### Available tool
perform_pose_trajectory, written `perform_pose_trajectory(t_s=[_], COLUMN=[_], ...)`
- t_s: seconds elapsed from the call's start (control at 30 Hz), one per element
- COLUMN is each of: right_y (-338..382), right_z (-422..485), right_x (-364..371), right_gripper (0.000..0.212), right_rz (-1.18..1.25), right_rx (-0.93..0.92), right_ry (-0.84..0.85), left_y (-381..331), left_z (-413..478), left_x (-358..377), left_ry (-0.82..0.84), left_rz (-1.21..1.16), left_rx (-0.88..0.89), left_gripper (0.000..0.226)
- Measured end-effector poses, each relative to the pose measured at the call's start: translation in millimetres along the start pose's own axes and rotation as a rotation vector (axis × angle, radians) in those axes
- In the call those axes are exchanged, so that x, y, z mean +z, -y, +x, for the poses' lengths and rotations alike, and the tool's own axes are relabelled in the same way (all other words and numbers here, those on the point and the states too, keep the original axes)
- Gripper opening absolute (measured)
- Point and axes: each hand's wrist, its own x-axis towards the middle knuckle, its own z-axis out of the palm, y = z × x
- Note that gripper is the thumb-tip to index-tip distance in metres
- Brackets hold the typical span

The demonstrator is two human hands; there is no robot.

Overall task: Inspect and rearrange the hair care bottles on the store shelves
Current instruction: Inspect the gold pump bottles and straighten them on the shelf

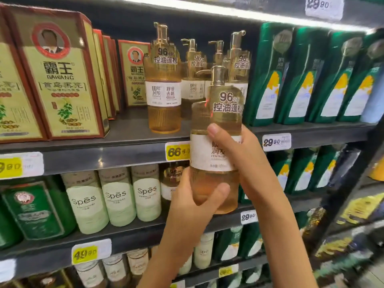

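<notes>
Both hands hold one amber pump bottle point(207, 154) upright in front of the shelving, clear of any shelf. The left hand point(187, 206) cups its base, with the thumb point(216, 192) curled across the lower front. Just above it, the right hand point(247, 163) wraps the white label from the side, its thumb point(214, 129) pressed on the label's top edge. The gold pump head rises above the grip. Behind and above the grip, matching amber bottles point(164, 88) stand on the shelf point(104, 154), one at the front and others farther back. A yellow price tag point(176, 151) sits just left of the grip on the shelf edge. Farther left and above stand Bawang boxes point(60, 80); left of the lower hand are pale Spes bottles point(117, 198). Green packs point(301, 80) fill the shelf to the right of the grip.
</notes>
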Motion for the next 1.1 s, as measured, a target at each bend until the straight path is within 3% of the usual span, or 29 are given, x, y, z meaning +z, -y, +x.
perform_pose_trajectory(t_s=[0.13, 0.27, 0.37, 0.43, 0.53, 0.63, 0.8, 0.93, 1.1], right_y=[-24.2, -47.7, -54.6, -56.8, -59.7, -59.8, -63.0, -62.2, -65.1], right_z=[-26.0, -42.3, -46.3, -48.4, -51.2, -49.9, -50.3, -49.2, -53.3], right_x=[-12.1, -22.3, -24.9, -24.7, -25.4, -28.2, -23.5, -21.6, -34.7], right_gripper=[0.053, 0.084, 0.053, 0.044, 0.046, 0.056, 0.070, 0.069, 0.049], right_rz=[0.346, 0.747, 0.685, 0.666, 0.639, 0.454, 0.253, 0.206, 0.570], right_rx=[0.162, 0.257, 0.207, 0.198, 0.196, 0.180, 0.175, 0.198, 0.201], right_ry=[0.162, 0.198, 0.092, 0.047, -0.025, -0.130, -0.333, -0.272, 0.052], left_y=[10.6, 13.9, 24.2, 30.0, 31.4, 35.4, 26.7, 32.8, 33.3], left_z=[-14.7, -27.3, -28.3, -25.4, -22.0, -19.5, -26.1, -27.2, -22.4], left_x=[-2.5, -0.9, -0.4, -0.4, 1.9, 2.5, 13.8, 22.0, 4.5], left_ry=[0.155, 0.401, 0.423, 0.414, 0.319, 0.156, 0.153, 0.041, 0.223], left_rz=[-0.158, -0.350, -0.440, -0.453, -0.255, 0.093, 0.195, 0.165, -0.014], left_rx=[-0.113, -0.218, -0.308, -0.338, -0.317, -0.208, -0.075, -0.071, -0.160], left_gripper=[0.057, 0.051, 0.052, 0.054, 0.044, 0.062, 0.054, 0.050, 0.046])
